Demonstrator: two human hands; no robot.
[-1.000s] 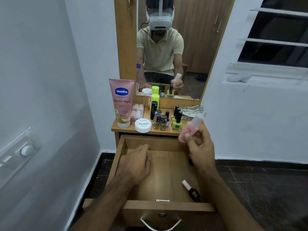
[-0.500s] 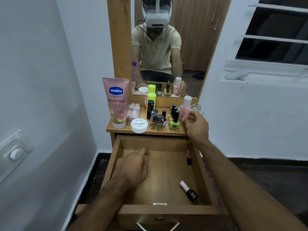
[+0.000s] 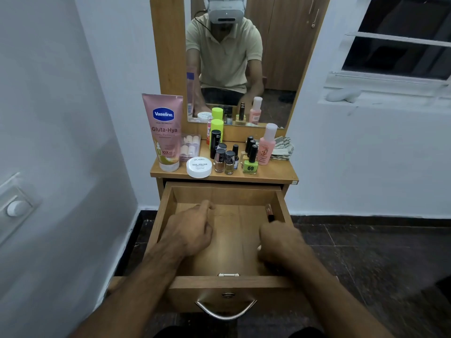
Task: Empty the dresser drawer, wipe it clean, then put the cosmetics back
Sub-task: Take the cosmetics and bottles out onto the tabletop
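Observation:
The wooden drawer (image 3: 210,281) is pulled out under the dresser top (image 3: 273,172). My left hand (image 3: 189,231) rests on the drawer floor with loosely bent fingers and holds nothing. At the drawer's front right, my right hand (image 3: 280,245) is curled down over a small nail polish bottle; only its white cap (image 3: 259,247) peeks out beside the thumb. A small dark stick (image 3: 269,213) lies against the right wall at the back. The pink bottle (image 3: 266,147) with a white cap stands on the dresser top, next to several nail polish bottles (image 3: 229,162).
A pink Vaseline tube (image 3: 164,132), a white round jar (image 3: 199,167), a green-capped bottle (image 3: 216,129) and a folded cloth (image 3: 281,148) share the dresser top below the mirror (image 3: 268,69). White walls close in on both sides. The floor is dark tile.
My right hand has set the pink bottle on the dresser top and come down into the drawer's front right, over the small bottle. My left hand has barely moved.

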